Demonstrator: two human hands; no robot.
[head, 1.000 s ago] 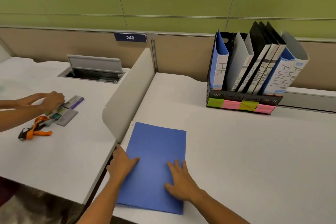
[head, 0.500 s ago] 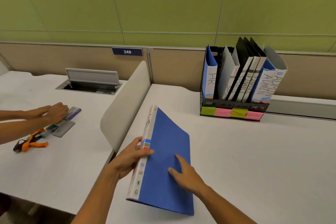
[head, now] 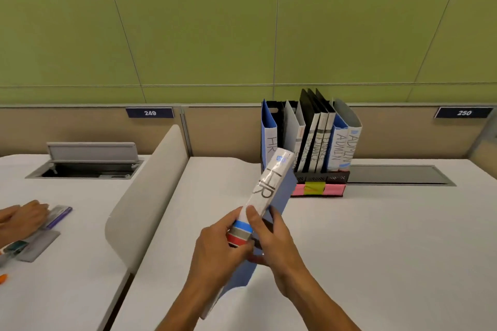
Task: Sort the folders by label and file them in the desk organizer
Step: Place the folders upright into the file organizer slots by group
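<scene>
Folder (head: pixel 271 191) raised off desk (head: pixel 376 236), spine up, "HR" label readable, top end tilted toward 1 o'clock. Left hand (head: pixel 217 252) wrapped round lower spine, grip closed on it; right hand (head: pixel 277 239) closed on same folder from cover side, thumb across spine. Organizer (head: pixel 320 177) at 1 o'clock, near folder tip, not touching. Filed HR folder (head: pixel 270 137) sits in leftmost slot. Risk: slots crowded and leaning, so folder corner could catch neighbour or slip into wrong slot; glossy spine could slide in grip.
</scene>
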